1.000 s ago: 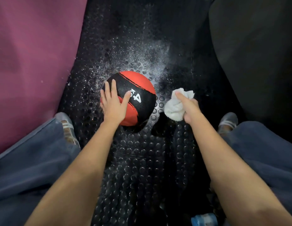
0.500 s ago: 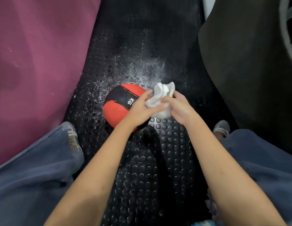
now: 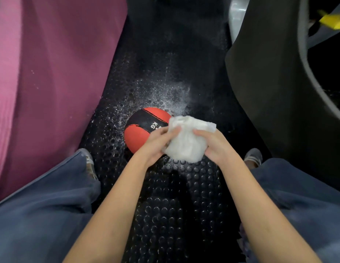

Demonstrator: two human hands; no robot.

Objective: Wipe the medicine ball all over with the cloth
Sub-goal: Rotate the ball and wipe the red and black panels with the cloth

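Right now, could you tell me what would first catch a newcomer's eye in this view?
The round red-and-black rubber medicine ball stands out at centre, resting on the black studded rubber floor mat. Just right of it, the left hand and the right hand both grip a crumpled white cloth. White droplets or powder speckle the mat beyond the ball, and a magenta mat fills the left.

So the medicine ball (image 3: 141,132) sits on the studded floor mat (image 3: 171,202), between the person's two shoes, left shoe (image 3: 88,161) and right shoe (image 3: 253,157). The cloth (image 3: 187,140) is over the ball's right side, left hand (image 3: 155,144) on its left edge, right hand (image 3: 215,146) on its right. A yoga mat (image 3: 51,78) lies left of the floor mat.
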